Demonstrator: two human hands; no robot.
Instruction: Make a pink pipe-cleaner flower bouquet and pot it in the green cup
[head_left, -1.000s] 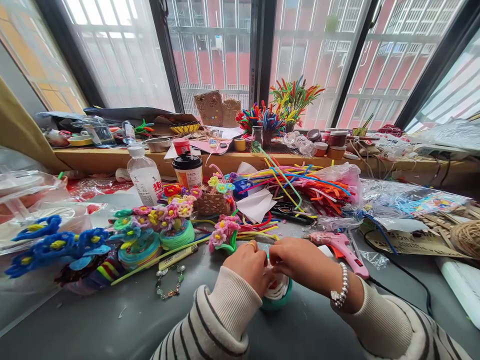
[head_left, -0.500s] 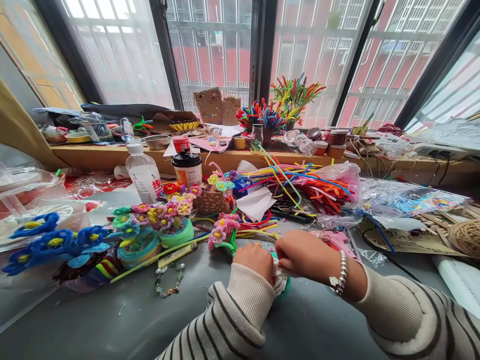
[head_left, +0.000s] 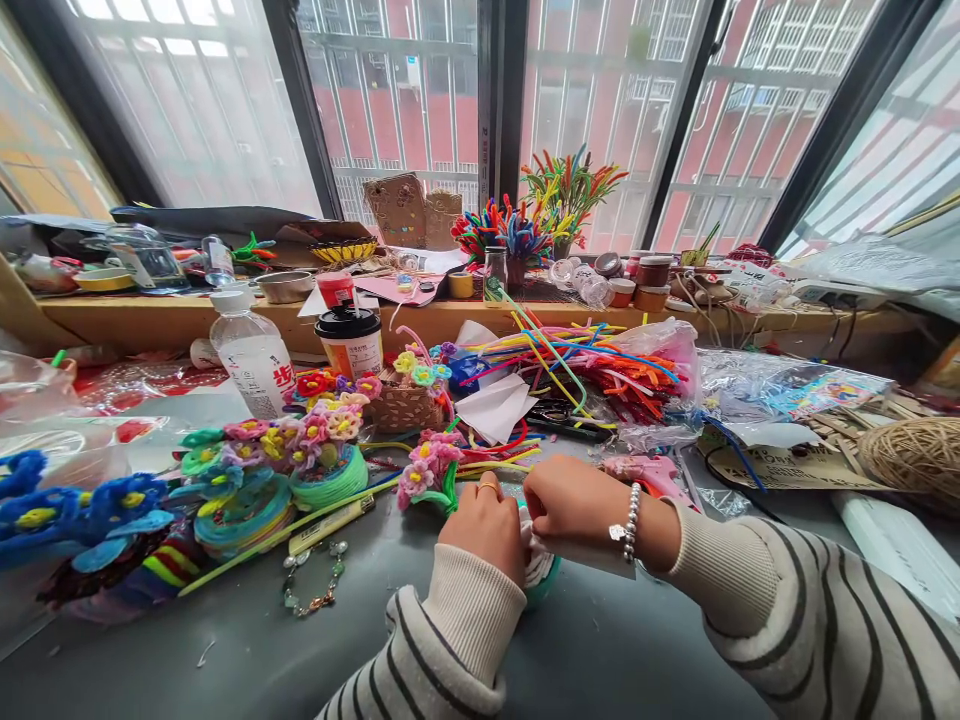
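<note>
My left hand (head_left: 486, 522) and my right hand (head_left: 571, 502) meet over a small round coil of white and teal pipe cleaner (head_left: 541, 575) standing on the grey table. Both hands grip the coil from above; the fingertips are hidden behind the knuckles. A ring sits on my left hand and a pearl bracelet (head_left: 627, 520) on my right wrist. Just beyond the hands lies a pink pipe-cleaner flower with a green stem (head_left: 427, 468).
Finished pipe-cleaner flower pots (head_left: 315, 450) and blue flowers (head_left: 90, 505) crowd the left. A pink glue gun (head_left: 649, 472) lies right of my hands, loose pipe cleaners in a bag (head_left: 600, 365) behind. A bottle (head_left: 253, 355), a cup (head_left: 351, 340) and a twine ball (head_left: 911, 455) stand around.
My hands have drawn slightly left and closer together over the coil, the right hand turning over it. The view has shifted, so everything sits further left.
</note>
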